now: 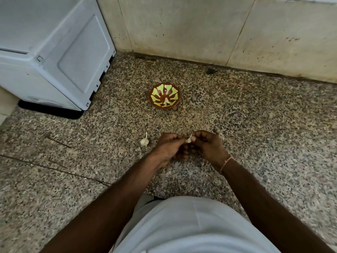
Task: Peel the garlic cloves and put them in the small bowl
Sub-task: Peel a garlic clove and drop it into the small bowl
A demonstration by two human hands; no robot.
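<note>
A garlic clove [189, 139] is pinched between the 2 hands above the speckled stone floor [255, 125], with a pale strip of skin seen rising from its top. The left hand [169, 147] is curled round the clove's left side, its fingers bent inward and closed narrowly on it. The right hand [207, 143] is curled likewise, the thumb [193, 138] pressed against the clove's right face and the other fingers folded beneath. A thin thread band [226, 162] is worn on the right wrist. A garlic bulb [144, 141] is laid on the floor just left of the left hand, apart from it, with its stem pointed up. The small bowl [165, 95], red-brown with a yellow-green petal pattern, is set farther off, between the hands and the tiled wall [200, 30]; 1 pale piece, seemingly a clove, is seen in its middle. A white appliance [54, 52] is stood at the upper left. A white garment [191, 225] is seen at the lower edge.
</note>
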